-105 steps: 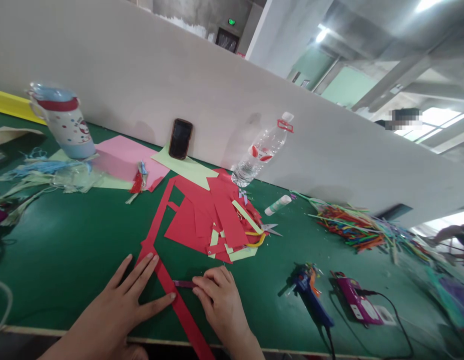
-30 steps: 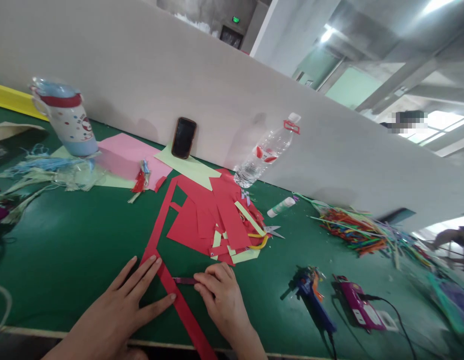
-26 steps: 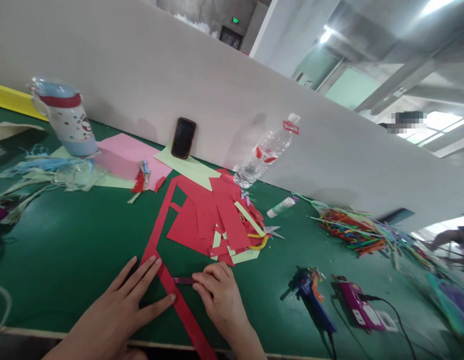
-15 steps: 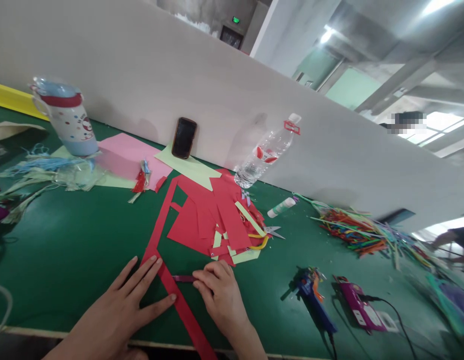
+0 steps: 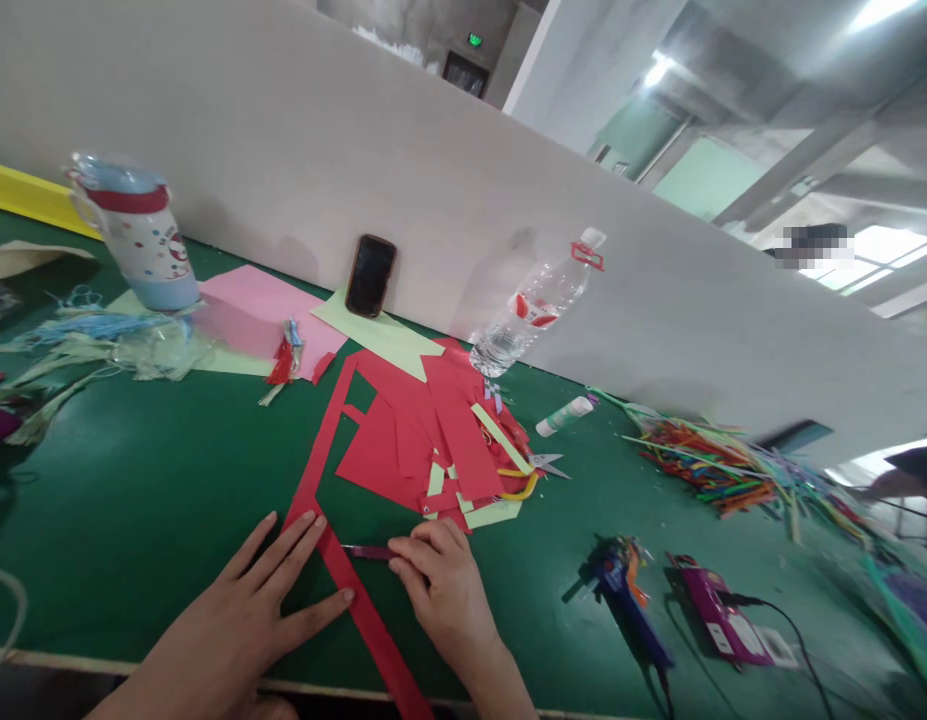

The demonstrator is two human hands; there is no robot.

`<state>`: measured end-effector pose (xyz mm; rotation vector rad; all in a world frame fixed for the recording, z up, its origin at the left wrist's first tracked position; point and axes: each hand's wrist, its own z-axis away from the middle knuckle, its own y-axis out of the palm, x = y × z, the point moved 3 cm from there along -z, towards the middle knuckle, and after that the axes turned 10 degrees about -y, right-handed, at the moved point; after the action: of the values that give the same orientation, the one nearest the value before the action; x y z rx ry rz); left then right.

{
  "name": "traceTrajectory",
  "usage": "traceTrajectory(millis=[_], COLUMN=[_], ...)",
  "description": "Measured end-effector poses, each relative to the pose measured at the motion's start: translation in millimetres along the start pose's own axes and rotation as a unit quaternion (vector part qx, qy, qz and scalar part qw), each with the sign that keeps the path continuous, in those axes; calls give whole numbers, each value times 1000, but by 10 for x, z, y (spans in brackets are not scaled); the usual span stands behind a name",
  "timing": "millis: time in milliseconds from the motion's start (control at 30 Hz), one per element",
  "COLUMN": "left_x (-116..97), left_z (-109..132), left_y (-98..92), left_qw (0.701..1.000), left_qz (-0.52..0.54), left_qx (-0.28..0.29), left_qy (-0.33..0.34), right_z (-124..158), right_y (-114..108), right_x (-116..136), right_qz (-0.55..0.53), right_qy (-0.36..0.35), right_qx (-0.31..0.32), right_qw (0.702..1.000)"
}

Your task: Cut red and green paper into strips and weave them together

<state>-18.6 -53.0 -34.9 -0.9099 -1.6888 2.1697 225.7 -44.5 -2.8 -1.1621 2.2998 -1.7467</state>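
A long red paper strip (image 5: pixel 373 630) runs across the green table (image 5: pixel 148 500) toward the front edge. My left hand (image 5: pixel 245 620) lies flat and open, its fingertips pressing on the strip. My right hand (image 5: pixel 444 595) is curled just right of the strip, fingers pinched on a thin dark purple-red tool (image 5: pixel 367 552) whose tip reaches the strip's edge. Behind them lies a pile of red paper pieces (image 5: pixel 425 430) with pale green scraps.
Yellow-handled scissors (image 5: pixel 534 475), a glue stick (image 5: pixel 564 415), a water bottle (image 5: pixel 530 310), a phone (image 5: pixel 370 275) against the white partition. A blue glue gun (image 5: pixel 624 600) and purple device (image 5: pixel 710 610) sit right. A cup (image 5: pixel 140 235), pink paper (image 5: pixel 260 315) and coloured strips (image 5: pixel 703 465) lie around.
Almost nothing differs; both hands keep their places on the red strip, and the view has only drifted slightly.
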Motion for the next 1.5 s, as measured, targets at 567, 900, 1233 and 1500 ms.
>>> traceTrajectory(millis=[567, 900, 1233, 1500], left_x=[-4, -32, 27, 14], left_z=[-8, 22, 35, 28], left_y=[-6, -16, 34, 21], left_qw=[1000, 1000, 998, 1000], left_qz=[5, -9, -3, -2], left_qx=[21, 10, -54, -28], left_qy=[-6, 13, 13, 2], right_z=[-86, 37, 87, 71], right_y=[44, -29, -41, -23], right_x=[54, 77, 61, 59], right_qz=[9, -1, 8, 2], right_qy=[-9, 5, 12, -1], right_qx=[-10, 9, 0, 0], right_qw=[1000, 1000, 1000, 1000])
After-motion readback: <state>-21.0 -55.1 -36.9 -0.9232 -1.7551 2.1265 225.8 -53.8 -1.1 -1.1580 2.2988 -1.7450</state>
